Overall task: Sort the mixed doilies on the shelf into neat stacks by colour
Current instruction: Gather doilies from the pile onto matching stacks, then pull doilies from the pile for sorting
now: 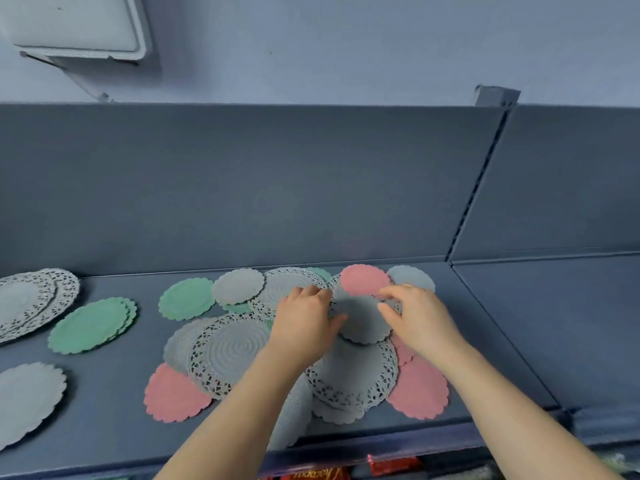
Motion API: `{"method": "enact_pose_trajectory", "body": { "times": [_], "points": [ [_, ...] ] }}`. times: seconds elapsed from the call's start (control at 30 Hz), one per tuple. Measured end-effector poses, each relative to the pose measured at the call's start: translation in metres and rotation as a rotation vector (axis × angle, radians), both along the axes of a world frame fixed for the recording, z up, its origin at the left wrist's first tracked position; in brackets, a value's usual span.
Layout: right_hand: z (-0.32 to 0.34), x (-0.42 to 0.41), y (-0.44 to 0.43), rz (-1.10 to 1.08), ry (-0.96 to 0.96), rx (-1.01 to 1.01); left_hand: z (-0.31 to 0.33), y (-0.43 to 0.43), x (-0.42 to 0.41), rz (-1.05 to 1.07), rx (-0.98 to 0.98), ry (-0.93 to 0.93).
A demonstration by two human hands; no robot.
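A mixed heap of doilies lies on the grey shelf (104, 427): lacy white ones (235, 348), plain grey ones, pink ones (175, 394) and green ones (185, 298). My left hand (304, 320) and my right hand (415, 320) both pinch the edges of a plain grey scalloped doily (360, 317) in the middle of the heap. A pink doily (363, 278) lies just behind it. At the left sit a green stack (91, 325), a lacy white stack (31, 301) and a plain grey stack (27, 400).
A dark back panel (242, 188) rises behind the shelf. A slotted upright (474, 195) divides it from the neighbouring bay on the right. Red packets (391, 467) show on a lower shelf below the front edge.
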State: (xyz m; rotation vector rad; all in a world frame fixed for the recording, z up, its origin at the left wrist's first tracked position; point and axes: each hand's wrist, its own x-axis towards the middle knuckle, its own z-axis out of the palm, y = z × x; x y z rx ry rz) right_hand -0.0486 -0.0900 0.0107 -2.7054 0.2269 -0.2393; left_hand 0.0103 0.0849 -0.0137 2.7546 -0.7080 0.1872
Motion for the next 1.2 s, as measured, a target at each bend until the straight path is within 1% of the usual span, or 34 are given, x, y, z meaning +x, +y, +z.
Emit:
{"method": "enact_pose_trajectory", "body": {
  "times": [0.13, 0.23, 0.33, 0.47, 0.53, 0.67, 0.8, 0.9, 1.03, 1.1, 1.2],
  "points": [
    [-0.011, 0.012, -0.035, 0.000, 0.037, 0.101, -0.008, -0.042, 0.025, 0.034, -0.002, 0.062],
    [-0.018, 0.030, -0.054, -0.018, 0.070, 0.151, -0.010, -0.061, 0.046, 0.112, -0.021, 0.144],
    [-0.019, 0.044, -0.066, -0.024, 0.086, 0.187, -0.013, -0.076, 0.063, 0.179, -0.076, 0.253],
    [-0.023, 0.053, -0.079, -0.028, 0.100, 0.222, -0.011, -0.088, 0.074, 0.288, -0.183, 0.322],
    [-0.025, 0.056, -0.084, -0.026, 0.108, 0.230, -0.009, -0.090, 0.077, 0.293, -0.235, 0.360],
    [-0.023, 0.062, -0.091, 0.003, 0.113, 0.242, -0.008, -0.087, 0.076, 0.264, -0.304, 0.327],
    [-0.024, 0.074, -0.083, 0.035, 0.126, 0.236, -0.004, -0.075, 0.074, 0.356, -0.520, 0.248],
    [-0.020, 0.084, -0.070, 0.055, 0.161, 0.138, -0.001, -0.067, 0.068, 0.336, -0.543, 0.214],
    [-0.026, 0.103, -0.059, 0.152, 0.229, 0.083, -0.001, -0.058, 0.064, 0.338, -0.574, 0.170],
    [-0.029, 0.110, -0.057, 0.176, 0.203, 0.137, -0.003, -0.053, 0.065, 0.343, -0.606, 0.183],
    [-0.027, 0.116, -0.047, 0.228, 0.086, 0.386, -0.004, -0.047, 0.065, 0.306, -0.694, 0.227]
  ]
}}
